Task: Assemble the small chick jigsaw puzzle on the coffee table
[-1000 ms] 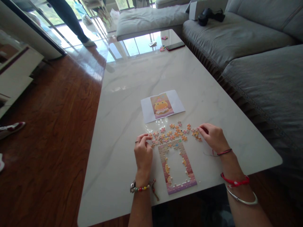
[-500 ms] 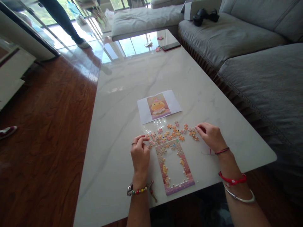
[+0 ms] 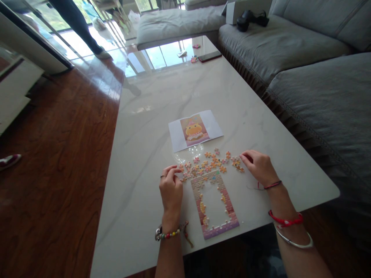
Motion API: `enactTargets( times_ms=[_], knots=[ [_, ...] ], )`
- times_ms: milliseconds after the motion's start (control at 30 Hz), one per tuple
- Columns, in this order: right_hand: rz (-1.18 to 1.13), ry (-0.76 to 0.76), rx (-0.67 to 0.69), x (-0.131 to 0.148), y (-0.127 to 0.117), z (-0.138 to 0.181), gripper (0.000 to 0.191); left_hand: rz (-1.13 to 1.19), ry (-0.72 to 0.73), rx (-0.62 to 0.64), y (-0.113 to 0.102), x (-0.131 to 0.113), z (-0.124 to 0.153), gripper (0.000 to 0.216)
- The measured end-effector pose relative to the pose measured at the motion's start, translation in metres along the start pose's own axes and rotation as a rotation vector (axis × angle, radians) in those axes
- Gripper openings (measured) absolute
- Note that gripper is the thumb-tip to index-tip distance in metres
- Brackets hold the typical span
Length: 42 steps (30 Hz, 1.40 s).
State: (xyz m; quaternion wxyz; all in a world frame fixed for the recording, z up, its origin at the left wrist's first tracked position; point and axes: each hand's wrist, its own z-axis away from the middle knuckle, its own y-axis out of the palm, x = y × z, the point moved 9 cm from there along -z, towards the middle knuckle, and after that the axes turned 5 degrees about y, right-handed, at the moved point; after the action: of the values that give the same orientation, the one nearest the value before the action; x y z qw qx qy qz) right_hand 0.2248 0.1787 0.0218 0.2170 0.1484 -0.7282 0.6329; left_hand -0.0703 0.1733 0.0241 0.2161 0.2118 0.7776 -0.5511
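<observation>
A jigsaw puzzle [image 3: 233, 216] lies on the table in front of me, its border joined into a frame around a bare middle. Loose puzzle pieces [image 3: 208, 164] are scattered just beyond its top edge. My left hand [image 3: 171, 187] rests by the left end of the loose pieces, fingers loosely bent and apart, nothing seen in them. At the right end of the pieces is my right hand [image 3: 257, 166], thumb and forefinger pinched together; whatever is between the tips is too small to make out. Behind the pieces lies a paper sheet [image 3: 176, 137] with a printed picture [image 3: 194, 129] of a yellow character.
The marble-patterned table [image 3: 139, 154] has a phone [image 3: 210, 56] and small pink items [image 3: 194, 59] at its far end. A grey sofa [image 3: 319, 88] runs along the right side, with a black object [image 3: 252, 19] on it. A person's leg [image 3: 78, 27] shows at the upper left.
Almost nothing differs. Both hands stay by the loose pieces, and the whole view has shifted very slightly.
</observation>
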Motion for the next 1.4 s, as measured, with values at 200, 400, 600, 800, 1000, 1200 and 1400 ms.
enactTargets(
  times_ms=[200, 400, 600, 800, 1000, 1200, 1400],
  knots=[
    [-0.002, 0.001, 0.002, -0.0018, 0.0014, 0.0001, 0.018, -0.001, 0.005, -0.002, -0.0001, 0.0002, -0.0001, 0.026],
    [-0.01, -0.012, -0.002, -0.0007, 0.0012, -0.0002, 0.021, 0.002, 0.011, -0.005, 0.0002, -0.0001, 0.0001, 0.024],
    [-0.009, -0.015, -0.012, -0.0006, 0.0005, -0.0001, 0.021, 0.009, 0.012, -0.006, 0.0006, -0.0003, 0.0001, 0.023],
    [-0.008, -0.017, -0.005, -0.0008, 0.0019, -0.0003, 0.021, 0.01, 0.008, 0.0, 0.0018, 0.0005, 0.0, 0.023],
    [-0.014, -0.024, 0.0, -0.0006, 0.0033, -0.0003, 0.021, 0.025, 0.012, -0.006, 0.0015, 0.0009, 0.0, 0.022],
    [-0.021, -0.027, -0.005, 0.0002, 0.003, 0.0, 0.02, 0.03, 0.002, -0.003, 0.0014, 0.0021, 0.0, 0.022],
    [-0.016, -0.015, -0.007, -0.0004, 0.0024, 0.0, 0.02, 0.027, 0.0, -0.003, 0.0006, 0.0019, 0.0, 0.022]
  ],
)
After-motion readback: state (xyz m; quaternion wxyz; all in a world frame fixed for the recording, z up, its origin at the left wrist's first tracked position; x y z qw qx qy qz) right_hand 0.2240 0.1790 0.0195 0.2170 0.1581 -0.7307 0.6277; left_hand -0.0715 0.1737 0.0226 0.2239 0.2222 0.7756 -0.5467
